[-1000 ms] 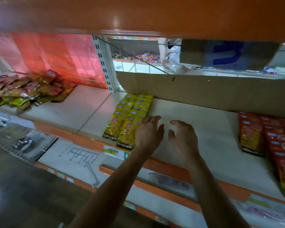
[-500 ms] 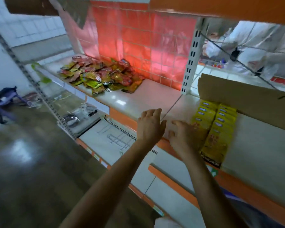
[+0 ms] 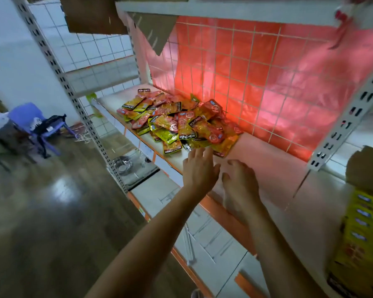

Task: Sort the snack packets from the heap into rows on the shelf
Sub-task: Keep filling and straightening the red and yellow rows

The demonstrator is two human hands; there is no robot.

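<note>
Both bare forearms reach up over the orange front lip of the white shelf board (image 3: pixel 274 162). The right hand (image 3: pixel 239 179) hovers above the board, fingers loosely curled and slightly apart, holding nothing. The left hand (image 3: pixel 199 168) is flat, fingers straight and nearly together, tips at the near edge of the heap of glossy yellow, green and red snack packets (image 3: pixel 177 123); contact cannot be told. The heap lies jumbled at the shelf's left end, before a red sheet behind wire mesh (image 3: pixel 267 82).
</note>
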